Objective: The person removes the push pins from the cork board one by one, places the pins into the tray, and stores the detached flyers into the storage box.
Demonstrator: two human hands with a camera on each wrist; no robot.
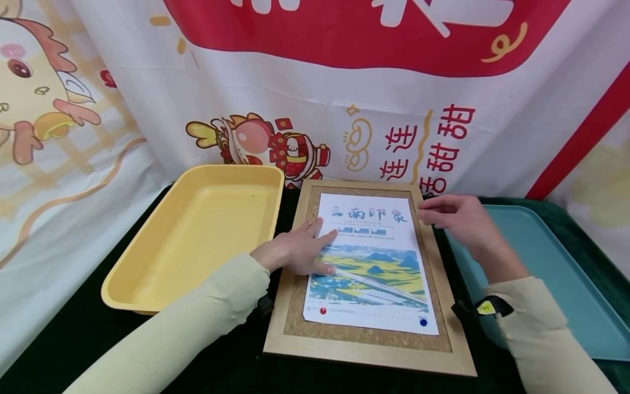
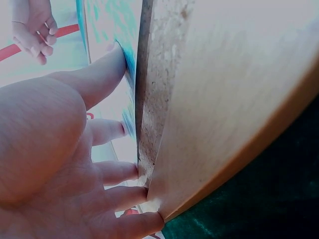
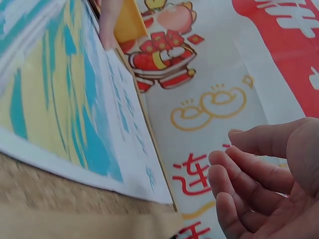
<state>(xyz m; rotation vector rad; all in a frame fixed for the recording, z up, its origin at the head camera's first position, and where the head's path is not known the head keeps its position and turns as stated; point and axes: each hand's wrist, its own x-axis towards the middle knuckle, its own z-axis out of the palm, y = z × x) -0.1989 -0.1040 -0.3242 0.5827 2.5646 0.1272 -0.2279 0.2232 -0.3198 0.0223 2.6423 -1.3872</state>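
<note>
A printed paper sheet lies on a wood-framed cork board. In the head view, a red pushpin marks its lower left corner and a blue pushpin its lower right. My left hand presses the sheet's left side with spread fingers; its thumb touches the print in the left wrist view. Near the board's upper right edge hovers my right hand. The right wrist view shows its fingers loosely bent, thumb apart from them, with nothing visible between.
A yellow tray stands left of the board, and a blue-green tray lies to the right, partly under my right forearm. Dark green cloth covers the table. Behind everything hangs a printed white and red cloth.
</note>
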